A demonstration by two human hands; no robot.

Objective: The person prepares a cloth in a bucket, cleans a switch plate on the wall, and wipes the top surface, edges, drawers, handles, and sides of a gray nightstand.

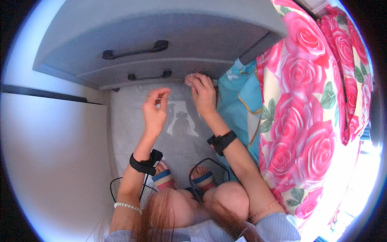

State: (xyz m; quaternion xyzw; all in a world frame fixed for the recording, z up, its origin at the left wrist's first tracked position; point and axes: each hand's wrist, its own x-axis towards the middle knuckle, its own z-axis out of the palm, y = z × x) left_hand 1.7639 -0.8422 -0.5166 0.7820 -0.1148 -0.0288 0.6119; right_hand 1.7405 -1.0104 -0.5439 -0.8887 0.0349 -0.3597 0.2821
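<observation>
My left hand (154, 106) is raised over the floor, its thumb close to its curled fingers; no object shows between them, though the fingertips are small and blurred. Farther right, my right hand (202, 92) is held up near the lower front of a grey drawer cabinet (196, 39), fingers bent and tips blurred, so whether they pinch something small cannot be told. The hands are apart. Two black handles, an upper one (136, 50) and a lower one (150, 75), are on the cabinet's drawer fronts. Both drawers look closed.
Blue fabric (235, 90) hangs right of my right hand, beside rose-patterned bedding (296, 115). A white panel (54, 145) stands at left. Beneath is shiny grey floor (136, 121). Black cables (208, 159) loop near my sandalled feet (201, 178). Both wrists wear black straps.
</observation>
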